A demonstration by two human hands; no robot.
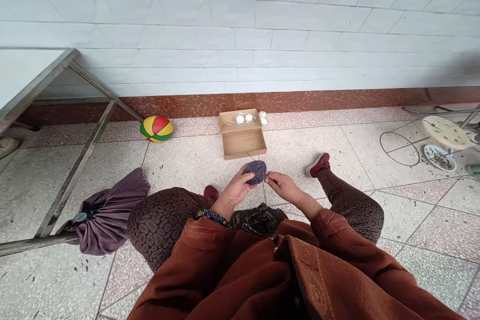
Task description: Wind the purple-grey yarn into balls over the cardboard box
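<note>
A ball of purple-grey yarn [255,172] rests in my left hand [238,185], the fingers and thumb wrapped round its left side and underside. My right hand [283,185] is beside the ball's right edge, fingertips pinched together on what looks like a thin strand of the yarn. A short dark strand or thin stick rises from the top of the ball. Beyond my hands, an open cardboard box [243,152] lies on the floor. Its lid part holds white yarn balls [243,118], and more white balls [263,117] sit just right of it.
A colourful ball [156,128] lies near the wall at left. A metal-framed table [75,180] and a folded purple umbrella [108,215] are on the left. At right are a round stool [446,131], a wire ring [399,149] and a dish of small bits [439,158].
</note>
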